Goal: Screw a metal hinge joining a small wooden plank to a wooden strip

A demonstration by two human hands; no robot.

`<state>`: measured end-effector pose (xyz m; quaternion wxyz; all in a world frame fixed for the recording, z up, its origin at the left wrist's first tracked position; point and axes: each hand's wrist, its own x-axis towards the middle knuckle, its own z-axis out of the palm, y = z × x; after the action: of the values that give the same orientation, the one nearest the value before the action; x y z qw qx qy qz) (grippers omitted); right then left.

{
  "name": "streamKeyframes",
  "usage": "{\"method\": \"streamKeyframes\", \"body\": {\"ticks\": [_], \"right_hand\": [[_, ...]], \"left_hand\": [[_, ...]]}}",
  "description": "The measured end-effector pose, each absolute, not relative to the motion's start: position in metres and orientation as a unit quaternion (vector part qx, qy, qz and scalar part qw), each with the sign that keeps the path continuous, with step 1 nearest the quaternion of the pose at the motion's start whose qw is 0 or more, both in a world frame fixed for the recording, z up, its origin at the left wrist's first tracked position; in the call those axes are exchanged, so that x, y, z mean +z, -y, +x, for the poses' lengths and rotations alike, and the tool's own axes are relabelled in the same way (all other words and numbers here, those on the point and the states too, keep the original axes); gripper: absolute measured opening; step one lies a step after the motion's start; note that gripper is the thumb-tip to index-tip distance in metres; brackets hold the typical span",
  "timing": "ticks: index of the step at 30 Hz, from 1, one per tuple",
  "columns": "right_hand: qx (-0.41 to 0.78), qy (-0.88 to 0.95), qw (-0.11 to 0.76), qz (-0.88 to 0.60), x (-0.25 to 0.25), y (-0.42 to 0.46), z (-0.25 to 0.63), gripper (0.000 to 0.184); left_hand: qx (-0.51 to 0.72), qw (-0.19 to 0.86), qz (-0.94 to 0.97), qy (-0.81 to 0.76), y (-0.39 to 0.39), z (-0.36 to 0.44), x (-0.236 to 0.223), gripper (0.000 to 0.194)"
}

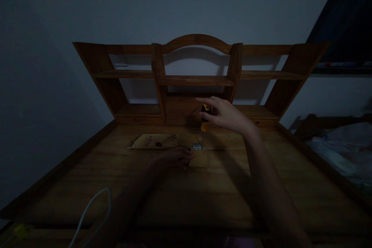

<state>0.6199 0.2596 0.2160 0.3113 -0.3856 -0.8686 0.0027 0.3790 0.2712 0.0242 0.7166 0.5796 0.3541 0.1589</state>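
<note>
My right hand is closed around the handle of a black and yellow screwdriver, which stands nearly upright. The shaft points down, and its tip meets the right part of a small metal hinge. Under the hinge's near side lies a small wooden block. My left hand has its fingers pressed together at the block's left edge, where a dark part shows beside the fingertips. Behind the left hand, a rough wooden board with dark knots lies flat on the desk.
The wooden desk top is dimly lit. A wooden shelf unit rises along its back edge against the wall. A pale cable loops at the front left, with a yellow object near it. Pale fabric or plastic lies beyond the desk's right side.
</note>
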Motion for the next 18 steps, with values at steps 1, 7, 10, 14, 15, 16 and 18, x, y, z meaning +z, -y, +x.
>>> {"method": "streamKeyframes", "body": {"ticks": [1,7,10,14,15,16,18], "right_hand": [[0.011,0.871,0.309,-0.382,0.216,-0.259,0.620,0.050],[0.036,0.885,0.319,-0.337,0.216,-0.260,0.620,0.050],[0.022,0.881,0.326,-0.342,0.216,-0.260,0.618,0.037],[-0.004,0.869,0.328,-0.370,0.217,-0.260,0.618,0.038],[-0.001,0.868,0.325,-0.374,0.217,-0.259,0.618,0.042],[0.003,0.868,0.321,-0.378,0.217,-0.259,0.619,0.047],[0.012,0.870,0.314,-0.380,0.217,-0.259,0.621,0.055]], "left_hand": [[0.153,0.722,0.576,-0.352,-0.271,0.379,0.024,0.044],[0.139,0.722,0.589,-0.336,-0.269,0.380,0.031,0.048],[0.143,0.731,0.574,-0.340,-0.268,0.382,0.033,0.046],[0.147,0.737,0.555,-0.357,-0.267,0.383,0.034,0.044],[0.146,0.737,0.553,-0.362,-0.267,0.382,0.034,0.043],[0.143,0.736,0.553,-0.364,-0.267,0.382,0.034,0.043],[0.146,0.728,0.564,-0.362,-0.267,0.382,0.035,0.043]]}}
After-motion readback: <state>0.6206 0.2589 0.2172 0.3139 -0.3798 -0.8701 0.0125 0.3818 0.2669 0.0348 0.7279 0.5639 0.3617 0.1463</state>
